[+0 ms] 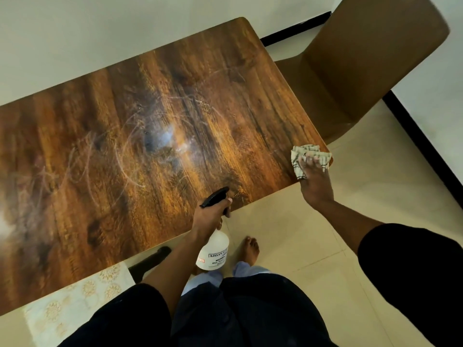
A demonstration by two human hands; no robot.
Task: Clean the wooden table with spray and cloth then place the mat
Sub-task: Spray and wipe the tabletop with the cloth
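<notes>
Head view: wooden table (155,136) glossy, smeared with streaks.

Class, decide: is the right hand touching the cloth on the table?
Touching. The head view shows the right hand pressing its fingers onto the cloth at the table's corner.

Wooden table (155,126): left end cut off by the frame edge. Spray bottle (213,254): neck hidden inside the left hand (209,216); label print partly legible only (small lines unreadable). Cloth (309,157): lower part covered by the right hand (315,181). Patterned mat (75,301): partly under the table, pattern faint. Chair (363,68): top corner cropped.
</notes>
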